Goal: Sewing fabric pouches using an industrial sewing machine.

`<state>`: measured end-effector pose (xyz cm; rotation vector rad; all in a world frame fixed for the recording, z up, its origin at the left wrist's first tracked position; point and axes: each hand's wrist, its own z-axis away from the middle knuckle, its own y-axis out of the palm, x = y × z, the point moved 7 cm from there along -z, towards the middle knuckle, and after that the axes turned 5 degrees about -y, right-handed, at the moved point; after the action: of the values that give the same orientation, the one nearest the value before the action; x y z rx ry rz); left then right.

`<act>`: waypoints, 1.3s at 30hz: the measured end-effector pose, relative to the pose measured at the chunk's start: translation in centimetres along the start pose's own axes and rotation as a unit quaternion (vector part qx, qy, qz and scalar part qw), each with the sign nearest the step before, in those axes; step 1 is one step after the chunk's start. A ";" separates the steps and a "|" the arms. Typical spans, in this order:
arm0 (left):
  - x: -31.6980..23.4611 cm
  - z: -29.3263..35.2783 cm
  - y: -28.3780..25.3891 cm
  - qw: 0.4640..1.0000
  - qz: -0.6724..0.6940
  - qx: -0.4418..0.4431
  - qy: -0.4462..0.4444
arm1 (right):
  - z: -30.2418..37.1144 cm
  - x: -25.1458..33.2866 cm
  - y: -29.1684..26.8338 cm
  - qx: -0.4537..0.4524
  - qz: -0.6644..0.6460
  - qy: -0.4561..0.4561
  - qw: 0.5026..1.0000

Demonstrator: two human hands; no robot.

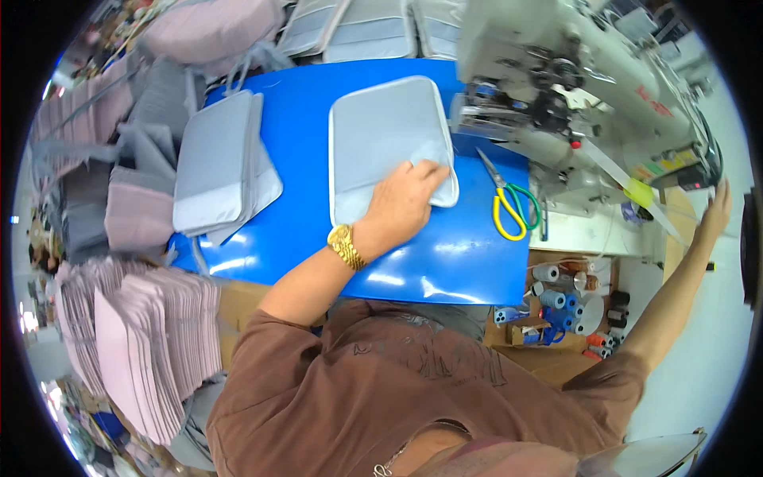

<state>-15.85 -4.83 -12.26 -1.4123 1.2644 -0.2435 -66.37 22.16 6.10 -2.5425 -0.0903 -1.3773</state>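
Observation:
A grey fabric panel (387,127) with rounded corners and white edging lies on the blue worktop. My left hand (404,205) comes in over its lower right part, fingers bent and closed on the fabric near the right edge; the fingertips are slightly blurred. A gold watch sits on that wrist. Far out to the right, my right hand (717,213) is raised beside the end of the sewing machine (628,79), fingers stretched out, with nothing visible in them. Scissors (513,208) with one yellow and one green handle lie right of the panel, points toward the machine.
A stack of similar grey panels (218,159) sits on the left of the blue worktop (298,79). Pink and grey pieces (159,342) stand bundled at lower left. More edged panels (369,36) lie behind. Thread spools (564,306) fill a compartment below the machine.

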 end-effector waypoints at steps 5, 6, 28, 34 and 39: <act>-1.7 5.8 -1.2 0.996 0.090 -0.002 0.014 | 23.0 0.1 12.4 0.264 -0.116 0.089 0.953; -2.3 6.8 -1.4 0.992 0.121 0.022 0.024 | 29.9 2.5 18.2 0.385 -0.162 0.081 0.905; 31.4 55.1 -52.3 0.701 -0.366 -0.062 -0.609 | 33.4 14.7 27.7 0.510 -0.090 -0.048 0.854; 26.4 47.7 -52.0 0.610 -0.428 -0.139 -0.652 | 33.8 14.5 27.6 0.519 -0.105 0.038 0.848; 18.7 38.5 -53.2 0.577 -0.614 -0.316 -0.436 | 33.2 14.5 27.1 0.502 -0.172 0.010 0.848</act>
<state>48.69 -10.08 9.44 -2.3921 -0.7315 0.0506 -26.64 3.16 -4.22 -1.6399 -1.0130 -1.0205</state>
